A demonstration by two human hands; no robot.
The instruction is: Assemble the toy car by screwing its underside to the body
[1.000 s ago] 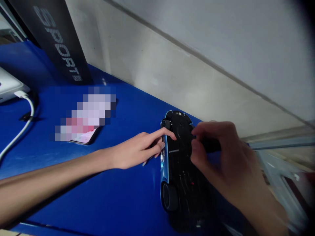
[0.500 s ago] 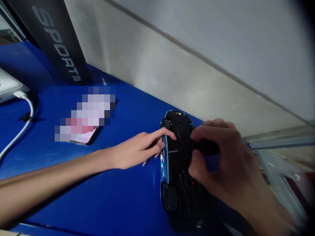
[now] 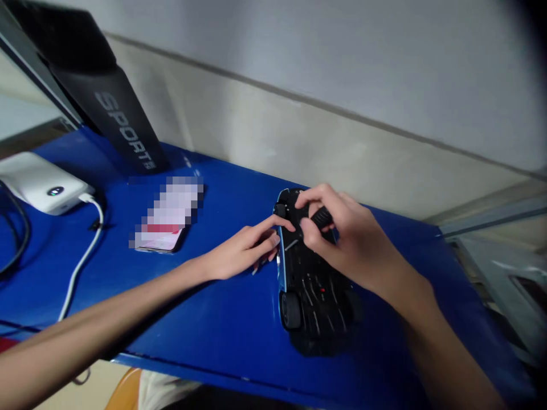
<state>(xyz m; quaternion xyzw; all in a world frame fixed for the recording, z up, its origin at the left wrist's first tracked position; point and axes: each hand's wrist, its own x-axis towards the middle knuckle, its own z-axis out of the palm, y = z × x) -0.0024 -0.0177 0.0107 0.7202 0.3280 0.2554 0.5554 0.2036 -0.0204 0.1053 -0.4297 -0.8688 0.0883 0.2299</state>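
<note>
Your two hands are apart from each other, both at the toy car [image 3: 318,285], which lies wheels up on the blue bench [image 3: 205,330]. The car is right of the bench's middle, its length running from close by the back edge toward the front edge, with a wheel [image 3: 292,310] at its near left corner. Your left hand [image 3: 243,247] has its fingers parted and laid on the car: one bends over the blue-trimmed side onto the dark underside, while others rest against that side. Your right hand [image 3: 359,236] is pinched on a dark ridged handle [image 3: 321,217], thumb and fingers around it, above the car's far half. Your fingers hide whether its end touches the underside.

To your left, a phone [image 3: 171,213] lies face up, nearer the back edge, its screen blurred out. A white power bank [image 3: 51,185] sits toward the bench's left end, with a white cable [image 3: 81,267] plugged in and running toward the front edge. Near the back left corner stands a black box [image 3: 128,122] lettered SPORT. A pale wall [image 3: 256,125] rises along the back edge.
</note>
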